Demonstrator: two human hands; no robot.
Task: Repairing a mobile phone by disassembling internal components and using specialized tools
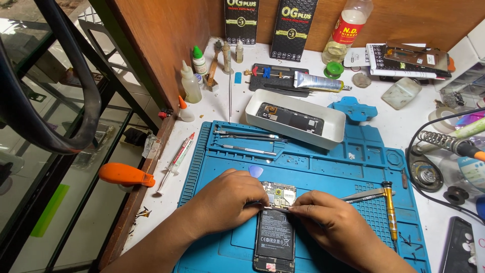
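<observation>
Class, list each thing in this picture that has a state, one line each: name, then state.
Phone: back cover off, battery and board exposed, flat on the mat.
Left hand: fingertips pressing on the phone.
Right hand: fingertips pinching at the phone's middle.
Tray: open, holding a dark phone part.
Screwdriver: lying unused on the mat.
Glue bottle: upright, capped.
</observation>
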